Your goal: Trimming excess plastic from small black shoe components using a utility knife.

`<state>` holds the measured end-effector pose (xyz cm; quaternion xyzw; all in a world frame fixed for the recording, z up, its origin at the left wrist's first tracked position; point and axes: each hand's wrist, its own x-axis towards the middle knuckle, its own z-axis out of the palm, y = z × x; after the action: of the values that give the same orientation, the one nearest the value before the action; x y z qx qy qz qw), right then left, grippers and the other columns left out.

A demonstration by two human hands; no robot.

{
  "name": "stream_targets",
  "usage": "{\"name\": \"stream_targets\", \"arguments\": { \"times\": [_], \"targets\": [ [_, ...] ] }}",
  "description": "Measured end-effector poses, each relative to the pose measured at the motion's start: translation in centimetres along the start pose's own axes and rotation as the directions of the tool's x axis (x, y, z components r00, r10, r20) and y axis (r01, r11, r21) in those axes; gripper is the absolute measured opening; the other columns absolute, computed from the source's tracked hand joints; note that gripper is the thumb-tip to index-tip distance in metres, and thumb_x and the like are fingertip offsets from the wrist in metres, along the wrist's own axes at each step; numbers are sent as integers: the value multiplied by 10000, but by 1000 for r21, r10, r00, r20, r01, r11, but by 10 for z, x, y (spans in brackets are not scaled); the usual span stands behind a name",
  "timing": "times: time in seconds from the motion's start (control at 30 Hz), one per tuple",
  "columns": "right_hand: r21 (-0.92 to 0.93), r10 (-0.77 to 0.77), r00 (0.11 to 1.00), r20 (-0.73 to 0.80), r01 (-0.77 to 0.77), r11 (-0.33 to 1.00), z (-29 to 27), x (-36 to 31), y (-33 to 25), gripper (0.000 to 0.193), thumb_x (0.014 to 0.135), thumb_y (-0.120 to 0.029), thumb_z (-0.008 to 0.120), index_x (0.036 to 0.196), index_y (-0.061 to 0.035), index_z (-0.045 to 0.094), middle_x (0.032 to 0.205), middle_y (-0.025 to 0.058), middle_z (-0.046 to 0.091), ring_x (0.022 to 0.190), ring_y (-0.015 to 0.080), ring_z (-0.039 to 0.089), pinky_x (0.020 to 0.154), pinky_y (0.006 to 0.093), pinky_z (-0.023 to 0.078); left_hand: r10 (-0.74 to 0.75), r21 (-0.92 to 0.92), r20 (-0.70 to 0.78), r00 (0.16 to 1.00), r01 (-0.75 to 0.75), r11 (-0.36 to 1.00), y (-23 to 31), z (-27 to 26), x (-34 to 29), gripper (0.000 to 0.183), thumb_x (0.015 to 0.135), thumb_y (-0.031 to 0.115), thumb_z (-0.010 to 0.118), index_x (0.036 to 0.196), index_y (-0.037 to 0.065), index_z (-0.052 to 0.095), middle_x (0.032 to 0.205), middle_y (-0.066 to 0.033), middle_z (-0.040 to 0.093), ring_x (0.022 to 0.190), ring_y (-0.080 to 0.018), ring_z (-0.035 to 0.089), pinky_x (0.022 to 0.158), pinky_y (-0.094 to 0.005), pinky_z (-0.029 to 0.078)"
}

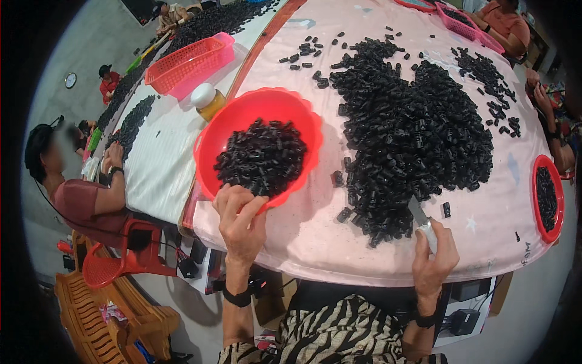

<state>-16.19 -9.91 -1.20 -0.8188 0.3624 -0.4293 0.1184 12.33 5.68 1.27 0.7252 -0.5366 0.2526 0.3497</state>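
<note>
My left hand (242,223) is curled over the near rim of a scalloped red bowl (310,115) and hides part of it. A heap of small black cylindrical parts (260,155) lies inside the bowl. In my right hand (435,255) is a small knife (418,212) with a short pale blade and a whitish handle. Its blade points away from me, close to the near edge of a large pile of the same black parts (418,133). One loose black part (447,210) lies just right of the knife.
A pink cloth (315,242) covers the table. Beyond the bowl stand a white-capped jar (209,102) and a red-pink basket (185,64). A red tray (562,200) of black parts sits at right. Other people work around the tables; a red chair (118,261) stands at left.
</note>
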Motion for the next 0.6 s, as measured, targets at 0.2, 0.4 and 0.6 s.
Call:
{"name": "stream_targets", "arguments": {
  "times": [0.2, 0.4, 0.6],
  "targets": [
    [-17, 20, 1000, 13, -20, 1000, 1, -2, -1, 244, 804, -20, 678, 1023, 49, 595, 733, 157, 554, 618, 328, 554, 535, 407, 412, 75, -114, 125, 989, -60, 992, -22, -13, 1, 312, 533, -77, 673, 811, 63, 674, 952, -85, 574, 1031, -313, 543, 983, -503, 389],
    [-38, 71, 996, 50, -69, 997, 1, -2, -3, 256, 806, -32, 678, 1037, 39, 594, 745, 153, 558, 638, 328, 563, 549, 406, 418, -223, 185, -36, 974, 225, 957, -14, -20, 1, 424, 690, -88, 579, 1080, 51, 672, 1314, -197, 490, 1257, -366, 442, 1067, -447, 341],
    [-54, 113, 991, 77, -109, 993, 0, -4, -2, 263, 805, -31, 681, 1043, 39, 594, 744, 151, 561, 640, 327, 566, 554, 404, 423, -748, -604, -51, 662, 576, 551, 24, -10, -4, 549, 930, 46, 491, 1444, 29, 300, 1413, -149, 384, 1261, -259, 430, 1004, -393, 417]
  ]
}}
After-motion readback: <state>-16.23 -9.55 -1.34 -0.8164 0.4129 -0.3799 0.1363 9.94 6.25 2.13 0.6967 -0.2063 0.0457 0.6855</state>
